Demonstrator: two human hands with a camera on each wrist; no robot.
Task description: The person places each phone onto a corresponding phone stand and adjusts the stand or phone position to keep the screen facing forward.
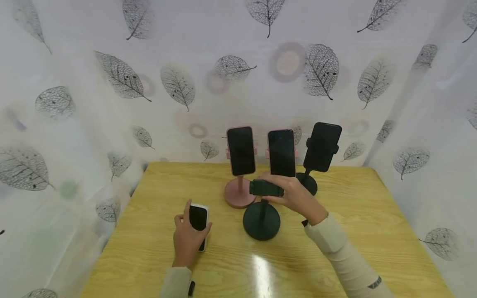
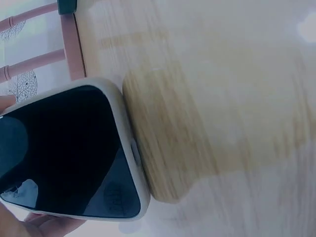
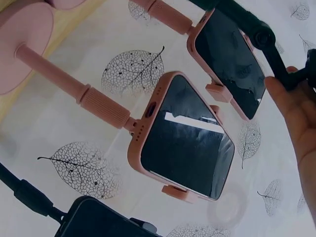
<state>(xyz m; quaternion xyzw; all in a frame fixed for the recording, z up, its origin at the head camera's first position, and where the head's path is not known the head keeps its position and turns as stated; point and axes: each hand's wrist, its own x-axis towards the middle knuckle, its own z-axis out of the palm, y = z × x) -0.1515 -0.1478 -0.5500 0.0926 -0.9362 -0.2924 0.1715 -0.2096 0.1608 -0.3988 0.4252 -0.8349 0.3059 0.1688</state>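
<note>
My left hand (image 1: 187,240) holds a phone in a white case (image 1: 198,217) by its two sides, low over the left part of the table. Its dark screen faces up, and in the left wrist view the phone (image 2: 74,158) has a fingertip at one side and more fingers at the other. With my right hand (image 1: 296,196) I grip the clamp head of a dark green phone stand (image 1: 262,225), whose round base stands on the table. This clamp holds no phone. In the right wrist view the green clamp (image 3: 264,39) meets my fingers (image 3: 291,106).
Behind the green stand is a pink stand (image 1: 240,198) bearing a phone (image 1: 241,151). Beside it another phone (image 1: 282,153) sits in a pink clamp, and a black stand (image 1: 307,185) holds a third phone (image 1: 322,147). A leaf-print curtain (image 1: 179,82) hangs behind the wooden table (image 1: 156,186).
</note>
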